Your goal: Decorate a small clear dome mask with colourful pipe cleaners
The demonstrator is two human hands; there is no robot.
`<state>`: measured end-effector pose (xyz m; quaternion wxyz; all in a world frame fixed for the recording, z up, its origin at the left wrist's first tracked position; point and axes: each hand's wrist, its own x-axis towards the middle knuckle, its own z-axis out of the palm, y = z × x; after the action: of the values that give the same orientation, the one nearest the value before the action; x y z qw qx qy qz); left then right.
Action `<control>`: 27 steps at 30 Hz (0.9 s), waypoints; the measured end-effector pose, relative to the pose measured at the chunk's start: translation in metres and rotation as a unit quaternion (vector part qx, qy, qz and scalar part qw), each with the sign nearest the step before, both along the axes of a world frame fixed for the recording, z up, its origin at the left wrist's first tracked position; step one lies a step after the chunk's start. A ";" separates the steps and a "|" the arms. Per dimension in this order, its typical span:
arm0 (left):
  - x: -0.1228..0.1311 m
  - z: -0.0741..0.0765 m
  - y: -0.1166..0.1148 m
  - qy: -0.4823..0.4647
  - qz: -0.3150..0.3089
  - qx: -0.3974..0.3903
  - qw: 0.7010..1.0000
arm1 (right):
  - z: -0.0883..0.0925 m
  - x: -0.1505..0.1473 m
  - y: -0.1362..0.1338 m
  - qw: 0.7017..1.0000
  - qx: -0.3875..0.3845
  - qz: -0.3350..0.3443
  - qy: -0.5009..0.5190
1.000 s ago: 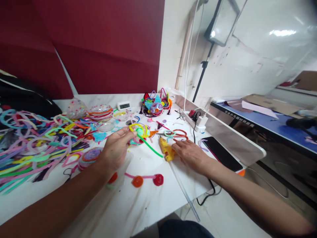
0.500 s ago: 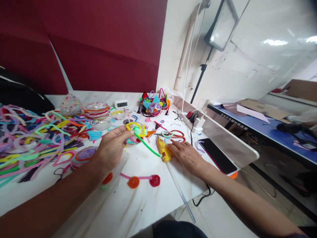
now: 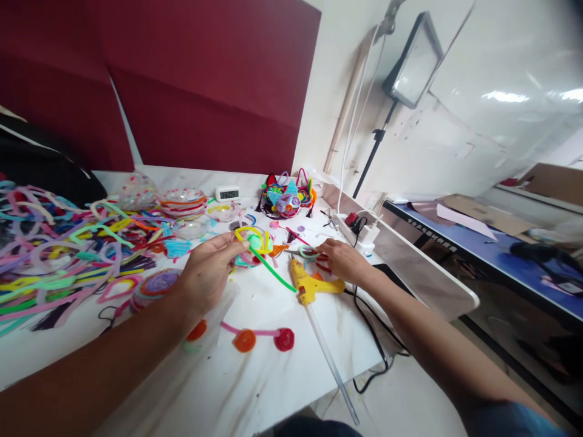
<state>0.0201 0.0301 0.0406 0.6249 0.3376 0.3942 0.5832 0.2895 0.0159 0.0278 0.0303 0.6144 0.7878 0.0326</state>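
My left hand (image 3: 212, 264) is closed in a pinch on a pipe cleaner piece (image 3: 259, 243), with yellow loops, a mint-green coil and a straight green stem slanting down to the right. Beyond the glue gun, the fingers of my right hand (image 3: 344, 260) are closed over the red handles of the scissors (image 3: 321, 261), partly covering them; the blades point left. The yellow glue gun (image 3: 308, 284) lies on the table just below that hand, a long clear glue stick (image 3: 331, 361) reaching from its back past the table edge.
Loose pipe cleaners (image 3: 68, 261) heap on the left. Coiled buttons (image 3: 245, 340) on a pink stem lie in front. Finished colourful pieces (image 3: 286, 197) and a small digital clock (image 3: 226, 193) stand behind. At right are a power strip (image 3: 359, 233), a phone (image 3: 395, 278) and a black cord (image 3: 380, 340).
My right hand has moved off the glue gun, up and away to the scissors, closing on their handles. My left hand keeps its pinch on the pipe cleaner piece. The view has shifted slightly.
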 end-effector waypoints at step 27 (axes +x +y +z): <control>-0.006 0.002 0.005 0.018 -0.006 -0.032 0.999 | 0.071 0.039 0.042 0.958 -0.215 0.010 0.189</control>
<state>0.0136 0.0352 0.0423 0.6321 0.3301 0.4217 0.5600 0.3288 0.0577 0.0984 0.0123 0.5806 0.7735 -0.2540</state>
